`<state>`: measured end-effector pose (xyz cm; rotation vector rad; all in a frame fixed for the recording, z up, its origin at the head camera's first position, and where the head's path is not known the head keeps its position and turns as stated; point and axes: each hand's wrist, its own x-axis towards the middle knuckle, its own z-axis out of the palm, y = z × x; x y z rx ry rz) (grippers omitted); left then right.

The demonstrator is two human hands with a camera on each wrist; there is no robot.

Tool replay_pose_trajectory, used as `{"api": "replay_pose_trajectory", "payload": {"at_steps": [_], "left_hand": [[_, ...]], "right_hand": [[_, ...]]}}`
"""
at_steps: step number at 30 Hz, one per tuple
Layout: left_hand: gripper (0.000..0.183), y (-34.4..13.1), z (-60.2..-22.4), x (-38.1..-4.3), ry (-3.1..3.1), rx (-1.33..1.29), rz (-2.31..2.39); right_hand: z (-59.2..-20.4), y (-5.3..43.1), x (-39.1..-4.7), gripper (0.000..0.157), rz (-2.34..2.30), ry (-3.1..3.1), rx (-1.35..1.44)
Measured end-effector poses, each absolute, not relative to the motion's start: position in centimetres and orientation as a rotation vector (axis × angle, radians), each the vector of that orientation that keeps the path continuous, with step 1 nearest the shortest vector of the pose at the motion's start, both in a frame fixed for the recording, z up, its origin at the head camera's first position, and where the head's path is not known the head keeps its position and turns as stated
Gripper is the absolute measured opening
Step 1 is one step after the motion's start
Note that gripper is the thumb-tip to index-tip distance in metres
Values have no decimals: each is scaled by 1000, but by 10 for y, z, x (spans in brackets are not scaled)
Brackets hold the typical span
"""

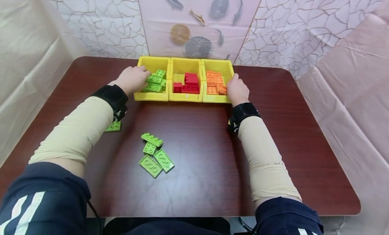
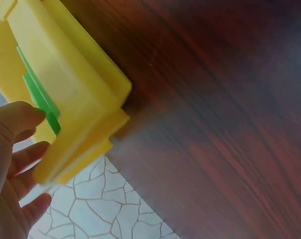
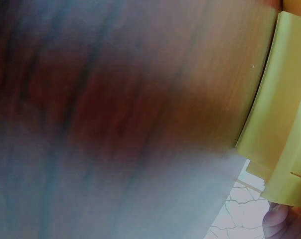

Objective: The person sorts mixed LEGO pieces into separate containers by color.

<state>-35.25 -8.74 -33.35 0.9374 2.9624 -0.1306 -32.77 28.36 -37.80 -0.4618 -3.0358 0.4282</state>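
Three yellow bins stand side by side at the back of the table. The left bin (image 1: 151, 97) holds green bricks (image 1: 156, 81), the middle bin (image 1: 186, 98) red bricks (image 1: 190, 83), the right bin (image 1: 216, 99) orange bricks (image 1: 214, 81). My left hand (image 1: 132, 79) grips the left bin at its outer side wall, thumb close to a green brick (image 2: 41, 97) in the left wrist view. My right hand (image 1: 238, 89) holds the right bin by its outer side. In the right wrist view only some fingertips (image 3: 276, 219) show, below the yellow rim.
Several loose green bricks (image 1: 156, 155) lie on the brown table (image 1: 194, 191), left of its middle. Another green brick (image 1: 113, 126) is partly hidden under my left forearm. A patterned cloth (image 1: 200, 25) hangs right behind the bins.
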Motion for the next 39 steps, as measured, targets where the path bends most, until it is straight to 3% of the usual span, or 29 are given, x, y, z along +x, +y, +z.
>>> {"api": "replay_pose_trajectory", "payload": {"at_steps": [12,30,39], "left_hand": [[32,-142,-339,-297,3058,1276,155],[38,-194,-364,-224,2801,1135,53],[39,-211,-372,-217,2846,1095,45]], "right_hand": [[-371,297,-325,40,424,-3030,-461],[-377,293,-323,36,418,-3032,-403],[-378,283,-325,35,426,-3008,-365]]}}
